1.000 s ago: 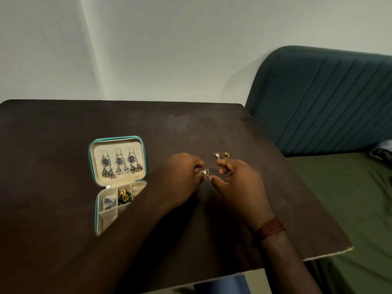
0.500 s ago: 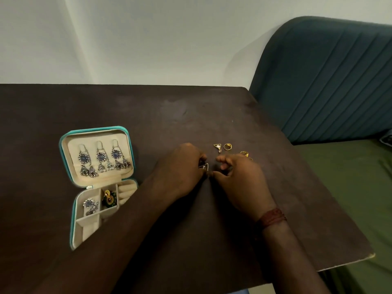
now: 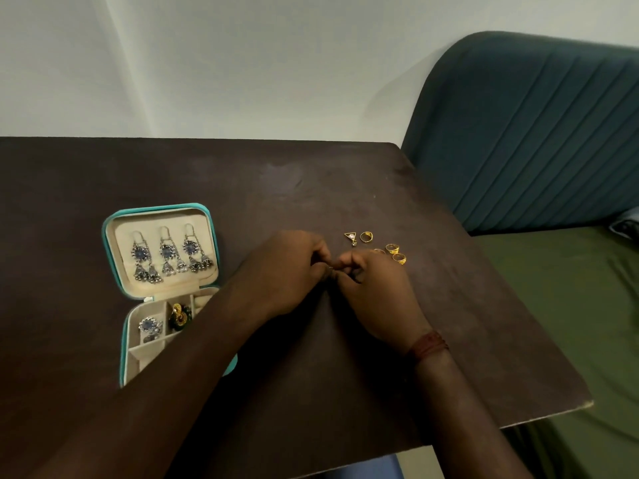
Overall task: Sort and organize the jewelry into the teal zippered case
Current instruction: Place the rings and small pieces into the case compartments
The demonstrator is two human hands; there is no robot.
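Head view. Step in hand, as I judged it: handling one small piece (image 3: pixel 331 267) before it goes in the case, probably fitting or freeing a back or hook. Too tiny and too covered by fingers to say what it was, only a glint showed.

Left hand (image 3: pixel 287 267) was curled, knuckles up, fingertips pinching that piece at the midline. Right hand (image 3: pixel 377 295) was curled the same way, thumb and forefinger meeting the left's on the same spot. The hands touched at the tips and sat low over the table (image 3: pixel 311 188). The left forearm crossed over the near right part of the case tray and hid it. A red thread band (image 3: pixel 428 344) sat on the right wrist.

The teal zippered case (image 3: pixel 110 236) lay open to the left, well apart from the hands. Its lid panel held three silver-blue drop earrings (image 3: pixel 166 254) hung in a row. In the tray, one compartment held a silver-blue stud (image 3: pixel 149 324) and the one beside it a gold and green piece (image 3: pixel 179 316).

Loose on the table just beyond the right hand: a gold triangle earring (image 3: pixel 351 237), beside it a gold ring (image 3: pixel 366 236), then two more rings (image 3: pixel 392 248) close together. One further ring was half hidden by the knuckles.

Next move, my call: keep the pinch with one hand, carry the piece left to a free compartment, and keep the forearm off the tray. After that, the triangle earring and the rings.
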